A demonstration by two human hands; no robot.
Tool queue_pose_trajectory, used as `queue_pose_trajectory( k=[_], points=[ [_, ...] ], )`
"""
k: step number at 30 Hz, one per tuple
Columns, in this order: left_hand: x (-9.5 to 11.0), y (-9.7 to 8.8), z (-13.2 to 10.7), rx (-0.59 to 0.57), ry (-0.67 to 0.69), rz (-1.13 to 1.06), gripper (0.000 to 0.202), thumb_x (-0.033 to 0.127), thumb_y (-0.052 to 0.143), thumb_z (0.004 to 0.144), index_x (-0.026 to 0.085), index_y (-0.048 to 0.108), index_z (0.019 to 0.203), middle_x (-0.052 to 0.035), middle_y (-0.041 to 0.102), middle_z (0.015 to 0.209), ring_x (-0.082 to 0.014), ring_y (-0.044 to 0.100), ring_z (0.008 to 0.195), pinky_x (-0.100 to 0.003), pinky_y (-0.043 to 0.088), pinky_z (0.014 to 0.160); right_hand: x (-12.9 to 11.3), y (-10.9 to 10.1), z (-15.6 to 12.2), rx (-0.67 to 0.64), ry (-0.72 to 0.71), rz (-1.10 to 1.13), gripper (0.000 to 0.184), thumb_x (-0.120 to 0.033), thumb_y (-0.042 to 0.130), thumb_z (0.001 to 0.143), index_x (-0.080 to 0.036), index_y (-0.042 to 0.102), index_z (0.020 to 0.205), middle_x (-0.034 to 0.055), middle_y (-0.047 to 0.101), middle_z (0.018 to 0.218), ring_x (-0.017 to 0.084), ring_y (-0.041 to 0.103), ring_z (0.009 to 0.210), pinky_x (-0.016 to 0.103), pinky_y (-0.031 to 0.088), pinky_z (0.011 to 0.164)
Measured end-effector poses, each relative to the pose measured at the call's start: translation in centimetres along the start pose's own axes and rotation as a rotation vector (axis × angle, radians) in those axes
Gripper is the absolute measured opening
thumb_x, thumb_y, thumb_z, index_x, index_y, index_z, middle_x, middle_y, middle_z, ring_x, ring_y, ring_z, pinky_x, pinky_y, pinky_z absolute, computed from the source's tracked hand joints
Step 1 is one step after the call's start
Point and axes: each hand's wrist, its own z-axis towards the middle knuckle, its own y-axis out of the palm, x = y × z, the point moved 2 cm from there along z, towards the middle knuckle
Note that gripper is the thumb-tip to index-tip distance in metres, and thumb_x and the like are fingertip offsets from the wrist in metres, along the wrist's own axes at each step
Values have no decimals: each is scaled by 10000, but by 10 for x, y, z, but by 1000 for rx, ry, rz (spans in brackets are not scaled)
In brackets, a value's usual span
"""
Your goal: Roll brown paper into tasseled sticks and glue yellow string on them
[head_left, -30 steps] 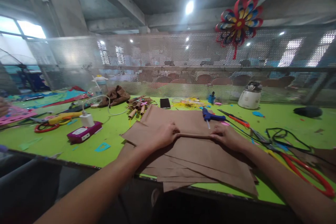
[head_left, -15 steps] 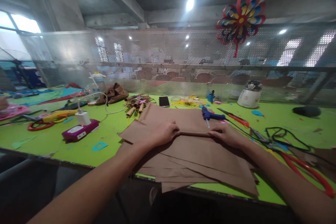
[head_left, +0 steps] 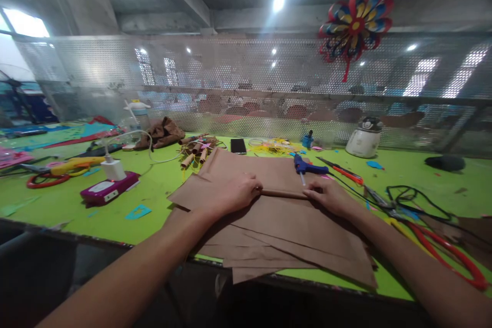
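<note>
A sheet of brown kraft paper (head_left: 253, 165) lies on a stack of similar sheets (head_left: 292, 228) at the table's near edge. Its near edge is rolled into a thin paper roll (head_left: 283, 193). My left hand (head_left: 243, 192) is closed on the left end of the roll, fingers curled. At the right end, my right hand (head_left: 326, 193) pinches the roll between thumb and fingers. Just beyond that hand, a blue glue gun (head_left: 307, 166) rests on the paper, its clear glue stick pointing toward me.
Left stand a purple power strip (head_left: 109, 189) with a white charger and yellow-handled scissors (head_left: 73, 168). Behind the paper lie small paper tubes (head_left: 196, 151) and a phone (head_left: 238, 146). At right are a craft knife (head_left: 348, 174), large red-handled scissors (head_left: 449, 251), black cable and a white bottle (head_left: 364, 138).
The view has shifted slightly, moving the table items a little left in the picture. Both hands stay on the paper roll, with hardly any change in their grip.
</note>
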Motion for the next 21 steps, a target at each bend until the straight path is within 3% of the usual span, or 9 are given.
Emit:
queue_pose_trajectory(
  k=[7,16,21],
  points=[
    [11,-6,0,-8,135,289,217,196,452,870,141,622,746,-74,567,789,-182,502,772,-294,412,708,-19,-3,-10,-41,-181,-299,303,-315,457,892,-166,690,769,96,634,818,212,538,811,319,392,742],
    [15,0,1,-27,155,368,194,94,431,838,92,621,798,-115,575,816,-199,516,775,-330,424,724,-30,4,-8,-17,-310,-611,170,-135,473,842,-153,631,783,114,619,813,226,526,776,329,350,694],
    [12,2,0,-57,168,321,206,100,413,848,85,617,827,-126,582,828,-204,520,799,-332,413,745,-34,1,3,-119,-477,-722,149,-147,474,839,-132,617,801,122,625,788,223,533,752,324,323,658]
  ],
)
